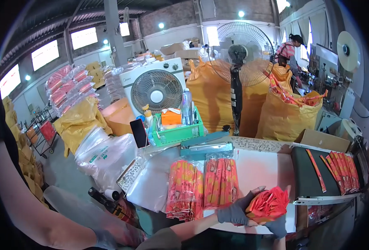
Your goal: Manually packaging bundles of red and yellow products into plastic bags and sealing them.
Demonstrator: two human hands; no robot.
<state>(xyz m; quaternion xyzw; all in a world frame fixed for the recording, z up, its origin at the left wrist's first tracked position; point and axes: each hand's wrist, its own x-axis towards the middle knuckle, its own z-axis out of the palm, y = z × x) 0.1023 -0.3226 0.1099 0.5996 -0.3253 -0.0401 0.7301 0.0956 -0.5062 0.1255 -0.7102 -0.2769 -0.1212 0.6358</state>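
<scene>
Both my hands wear grey fingerless gloves and are closed around a bundle of slim red packets (270,204), its ends turned up toward me. My left hand (238,210) wraps the left side, bare fingers along it. My right hand (277,228) supports the bundle from the lower right; part of that hand is hidden behind it. Just left of my hands, two clear bags of red and yellow slim packets lie side by side, a left bag (184,189) and a right bag (220,181). Beneath the bundle is a white tabletop (255,162).
A dark conveyor belt (313,175) with loose slim packets (340,171) is at right. Behind the table stand a teal sealer (207,148), green basket (178,135), box fan (156,89) and pedestal fan (236,83). Another person's arm (34,204) reaches in at left; a person (288,52) works far right.
</scene>
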